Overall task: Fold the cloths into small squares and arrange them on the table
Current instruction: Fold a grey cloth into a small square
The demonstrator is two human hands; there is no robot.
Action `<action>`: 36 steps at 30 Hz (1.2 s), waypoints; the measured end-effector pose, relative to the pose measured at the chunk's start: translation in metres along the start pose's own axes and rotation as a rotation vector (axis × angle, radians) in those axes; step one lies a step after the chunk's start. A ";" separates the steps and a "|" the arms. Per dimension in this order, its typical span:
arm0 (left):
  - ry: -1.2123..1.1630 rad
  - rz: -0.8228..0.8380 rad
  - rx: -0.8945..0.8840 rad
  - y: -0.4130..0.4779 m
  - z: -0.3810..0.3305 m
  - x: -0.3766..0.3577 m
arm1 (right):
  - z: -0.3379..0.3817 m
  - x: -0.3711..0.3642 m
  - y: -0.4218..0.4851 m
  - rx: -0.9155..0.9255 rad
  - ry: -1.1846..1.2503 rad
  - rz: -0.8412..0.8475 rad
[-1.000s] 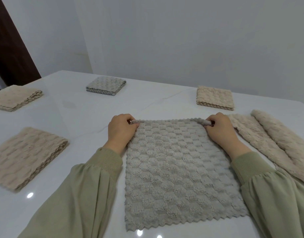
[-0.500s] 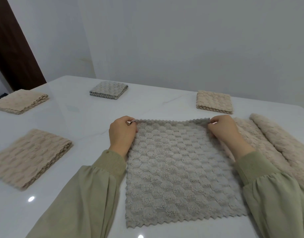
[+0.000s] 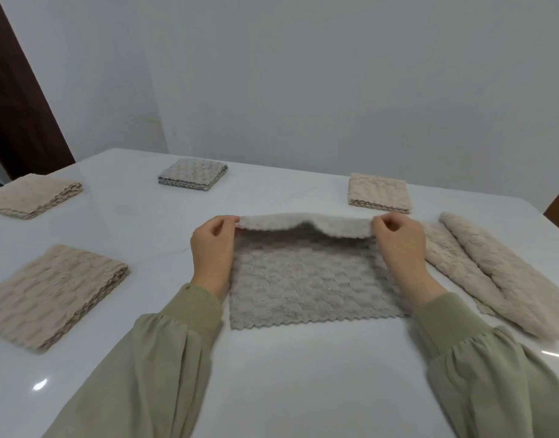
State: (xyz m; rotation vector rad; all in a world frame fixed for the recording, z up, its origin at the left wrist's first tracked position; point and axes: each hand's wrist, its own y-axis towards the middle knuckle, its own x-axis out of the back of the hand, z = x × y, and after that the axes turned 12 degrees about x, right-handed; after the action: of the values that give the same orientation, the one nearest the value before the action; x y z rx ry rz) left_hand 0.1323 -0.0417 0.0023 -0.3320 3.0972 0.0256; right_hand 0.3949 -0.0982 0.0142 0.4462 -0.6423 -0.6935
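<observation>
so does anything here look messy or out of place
Only the beige cloths on the right: long loose strips, slanted, not squares like the four folded ones. The grey cloth is mid-fold, left hand and right hand pinching its far edge.

A plain pale wall [image 3: 335, 74] stands behind the worktop's [image 3: 303, 374] far edge, a dark brown door [image 3: 15, 105] beyond its far left corner.
</observation>
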 end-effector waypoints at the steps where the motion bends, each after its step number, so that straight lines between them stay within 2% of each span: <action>1: -0.018 0.007 0.019 -0.004 -0.001 0.002 | -0.004 0.002 -0.005 -0.005 -0.020 -0.014; 5: 0.135 0.008 -0.002 -0.018 0.003 0.014 | -0.004 0.016 -0.018 0.042 -0.042 -0.132; 7: 0.384 0.016 -0.046 -0.025 0.005 0.021 | -0.008 0.020 -0.028 0.095 -0.168 -0.085; 9: 0.736 -0.015 -0.167 -0.034 0.004 0.024 | -0.016 0.020 -0.037 0.114 -0.351 0.011; 10: 0.817 -0.024 -0.237 -0.038 0.001 0.026 | -0.018 0.021 -0.041 0.109 -0.404 0.036; 13: 0.851 0.063 -0.386 -0.042 0.004 0.029 | -0.012 0.027 -0.049 0.221 -0.414 0.050; 16: 0.951 0.258 -0.451 -0.039 0.015 0.029 | -0.010 0.028 -0.055 0.277 -0.415 0.255; 18: 1.006 0.294 -0.469 -0.038 0.020 0.030 | -0.014 0.029 -0.059 0.264 -0.447 0.384; 20: 1.021 0.278 -0.475 -0.035 0.022 0.030 | -0.018 0.031 -0.059 0.285 -0.504 0.426; 24: 1.006 0.195 -0.493 -0.035 0.020 0.024 | -0.020 0.025 -0.053 0.327 -0.565 0.359; 26: 0.957 0.116 -0.527 -0.038 0.016 0.021 | -0.018 0.022 -0.052 0.397 -0.552 0.264; 28: 0.875 0.060 -0.636 -0.041 0.011 0.023 | -0.012 0.024 -0.053 0.491 -0.519 0.101; 30: 0.825 0.037 -0.750 -0.045 0.008 0.030 | -0.007 0.032 -0.059 0.542 -0.500 0.020; 31: 0.863 0.076 -0.765 -0.047 0.009 0.035 | -0.008 0.037 -0.063 0.553 -0.503 0.049; 34: 1.037 0.268 -0.684 -0.058 0.016 0.048 | -0.017 0.045 -0.077 0.538 -0.544 0.298; 36: 1.033 0.301 -0.670 -0.061 0.021 0.053 | -0.023 0.046 -0.081 0.499 -0.548 0.364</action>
State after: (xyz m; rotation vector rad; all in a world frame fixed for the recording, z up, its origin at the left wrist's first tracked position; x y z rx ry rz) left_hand 0.0945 -0.1123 -0.0209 0.2215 3.9834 1.3043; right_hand 0.4015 -0.1832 -0.0305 0.5813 -1.3924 -0.2934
